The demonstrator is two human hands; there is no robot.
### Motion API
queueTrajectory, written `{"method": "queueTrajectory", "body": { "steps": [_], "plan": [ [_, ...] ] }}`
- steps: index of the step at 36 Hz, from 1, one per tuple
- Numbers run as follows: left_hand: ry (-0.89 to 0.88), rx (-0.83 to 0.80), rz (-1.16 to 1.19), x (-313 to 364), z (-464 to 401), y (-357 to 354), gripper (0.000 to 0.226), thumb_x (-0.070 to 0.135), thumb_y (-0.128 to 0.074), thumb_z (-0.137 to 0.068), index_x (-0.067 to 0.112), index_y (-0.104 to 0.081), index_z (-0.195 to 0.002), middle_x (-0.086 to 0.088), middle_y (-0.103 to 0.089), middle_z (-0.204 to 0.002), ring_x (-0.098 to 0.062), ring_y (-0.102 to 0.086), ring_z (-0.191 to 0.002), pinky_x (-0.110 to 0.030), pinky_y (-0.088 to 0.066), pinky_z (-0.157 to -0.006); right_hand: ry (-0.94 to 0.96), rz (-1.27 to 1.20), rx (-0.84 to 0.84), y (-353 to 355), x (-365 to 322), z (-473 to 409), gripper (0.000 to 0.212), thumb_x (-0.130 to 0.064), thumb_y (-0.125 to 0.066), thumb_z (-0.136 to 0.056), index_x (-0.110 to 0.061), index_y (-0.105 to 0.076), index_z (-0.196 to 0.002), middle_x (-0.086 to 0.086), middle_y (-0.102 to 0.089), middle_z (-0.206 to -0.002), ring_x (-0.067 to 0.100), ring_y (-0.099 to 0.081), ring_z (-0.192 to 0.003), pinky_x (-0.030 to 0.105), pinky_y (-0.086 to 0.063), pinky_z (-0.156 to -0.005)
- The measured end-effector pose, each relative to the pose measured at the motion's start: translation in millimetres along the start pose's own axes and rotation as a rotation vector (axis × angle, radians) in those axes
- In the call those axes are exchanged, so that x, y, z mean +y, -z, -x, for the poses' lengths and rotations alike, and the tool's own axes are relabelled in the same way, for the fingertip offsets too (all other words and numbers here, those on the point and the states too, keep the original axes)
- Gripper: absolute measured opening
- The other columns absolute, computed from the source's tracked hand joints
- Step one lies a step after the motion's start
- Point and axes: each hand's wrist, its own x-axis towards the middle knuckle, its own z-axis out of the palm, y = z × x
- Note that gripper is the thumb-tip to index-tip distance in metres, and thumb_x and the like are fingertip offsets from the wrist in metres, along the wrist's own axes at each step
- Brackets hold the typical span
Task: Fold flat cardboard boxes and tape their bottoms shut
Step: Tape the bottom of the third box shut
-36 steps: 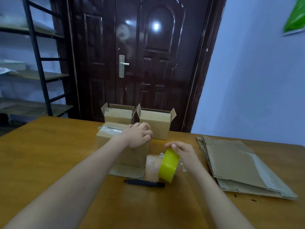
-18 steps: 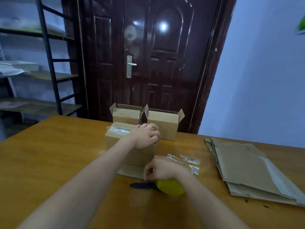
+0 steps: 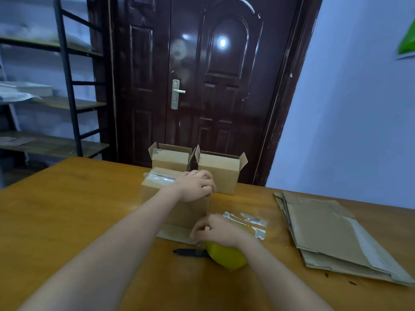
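Cardboard box (image 3: 186,209) under work stands upside down near the middle of the wooden table (image 3: 67,221), its taped bottom facing up and a strip of clear tape (image 3: 160,177) running across the closed flaps; one loose flap lies flat on the table at its near side. The left hand (image 3: 195,186) rests on the box's top right corner with its fingers curled over the edge, holding the box steady. The right hand (image 3: 216,230) is low in front of the box, fingers bent around the yellow tape roll (image 3: 225,257), which sits at the table surface beneath the wrist; a stretch of clear tape (image 3: 247,222) shines on the table just right of the hand. A black pen-like tool (image 3: 190,252) lies on the table, touching the roll's left side; what it is exactly cannot be told. Behind the worked box two more folded boxes stand side by side with their top flaps open: the left one (image 3: 171,157) directly behind it, the right one (image 3: 219,173) just beside the left hand. Their insides are hidden from this angle. To the right, well apart, lies a stack of flat cardboard boxes (image 3: 332,236). Beyond the table is a dark brown door (image 3: 202,86) with a silver handle (image 3: 177,93), a metal shelf rack (image 3: 56,86) at left holding papers, and a pale blue wall (image 3: 348,108) at right.
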Motion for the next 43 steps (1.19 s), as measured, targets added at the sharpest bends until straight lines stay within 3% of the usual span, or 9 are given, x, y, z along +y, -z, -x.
{"method": "queueTrajectory", "body": {
  "steps": [7,12,18,21,25,31,33,36,43],
  "plan": [
    [-0.015,0.026,0.266,-1,3,12,0.043,0.025,-0.047,-0.093,0.038,-0.045,-0.135,0.004,-0.047,-0.141,-0.018,-0.04,-0.131,-0.04,-0.032,-0.11,0.042,-0.285,0.288,11,4,6,0.031,-0.034,-0.05,-0.094,-0.013,-0.073,-0.087,0.004,-0.071,-0.09,0.017,-0.064,-0.088,0.031,-0.049,-0.084],
    [0.028,0.142,0.094,2,4,26,0.041,0.033,-0.044,-0.095,0.034,-0.044,-0.136,0.004,-0.056,-0.134,-0.015,-0.042,-0.131,-0.044,0.001,-0.116,0.079,-0.38,0.58,35,6,6,0.035,-0.019,-0.048,-0.097,-0.013,-0.068,-0.068,-0.002,-0.066,-0.069,0.007,-0.06,-0.07,0.03,-0.048,-0.076],
    [0.162,0.42,-0.057,-6,15,55,0.046,0.032,-0.036,-0.1,0.014,-0.04,-0.142,-0.004,-0.035,-0.151,-0.019,-0.028,-0.14,-0.039,-0.01,-0.117,-0.073,-0.28,0.885,69,-15,-14,0.033,-0.019,-0.046,-0.095,-0.012,-0.059,-0.066,-0.002,-0.056,-0.062,0.01,-0.048,-0.057,0.029,-0.039,-0.059],
    [0.347,0.517,-0.069,-19,19,57,0.054,0.033,-0.034,-0.1,0.006,-0.029,-0.147,-0.011,-0.023,-0.156,-0.023,-0.018,-0.145,-0.037,-0.012,-0.117,-0.124,-0.197,0.837,74,-32,-26,0.021,-0.019,-0.046,-0.096,-0.01,-0.065,-0.095,0.006,-0.064,-0.085,0.022,-0.059,-0.076,0.036,-0.046,-0.069],
    [0.513,0.454,-0.075,-36,22,45,0.059,0.033,-0.033,-0.099,0.002,-0.022,-0.148,-0.014,-0.018,-0.157,-0.026,-0.015,-0.145,-0.039,-0.014,-0.119,-0.129,-0.068,0.726,71,-43,-47,0.04,-0.02,-0.043,-0.097,-0.014,-0.047,-0.136,0.003,-0.051,-0.137,0.021,-0.052,-0.118,0.033,-0.043,-0.092],
    [0.737,0.249,0.003,-46,28,33,0.061,0.041,-0.031,-0.098,0.003,-0.028,-0.146,-0.018,-0.024,-0.153,-0.032,-0.029,-0.138,-0.044,-0.029,-0.111,-0.158,0.141,0.466,57,-48,-68,0.052,-0.023,-0.033,-0.099,-0.003,-0.023,-0.146,0.013,-0.024,-0.155,0.028,-0.021,-0.142,0.041,-0.022,-0.115],
    [0.732,0.248,0.081,-48,29,32,0.054,0.043,-0.035,-0.096,0.005,-0.043,-0.133,-0.016,-0.049,-0.131,-0.03,-0.053,-0.109,-0.039,-0.047,-0.088,-0.233,0.142,0.39,52,-44,-73,0.059,-0.027,-0.031,-0.1,-0.003,-0.009,-0.15,0.014,-0.005,-0.159,0.026,0.0,-0.146,0.041,-0.009,-0.119],
    [0.693,0.262,0.166,-53,32,29,0.044,0.044,-0.044,-0.093,0.007,-0.055,-0.115,-0.007,-0.061,-0.099,-0.022,-0.057,-0.083,-0.031,-0.046,-0.067,-0.324,0.012,0.351,47,-37,-76,0.067,-0.032,-0.033,-0.1,-0.003,0.002,-0.15,0.015,0.01,-0.158,0.027,0.012,-0.145,0.04,-0.002,-0.117],
    [0.73,0.372,0.432,-55,39,26,0.055,0.045,-0.061,-0.087,0.003,-0.053,-0.121,-0.012,-0.059,-0.117,-0.027,-0.056,-0.102,-0.032,-0.046,-0.078,-0.362,-0.297,0.46,41,-31,-77,0.085,-0.033,-0.052,-0.094,-0.008,0.008,-0.15,0.011,0.011,-0.158,0.029,0.002,-0.146,0.042,-0.012,-0.119]
  ]
}}
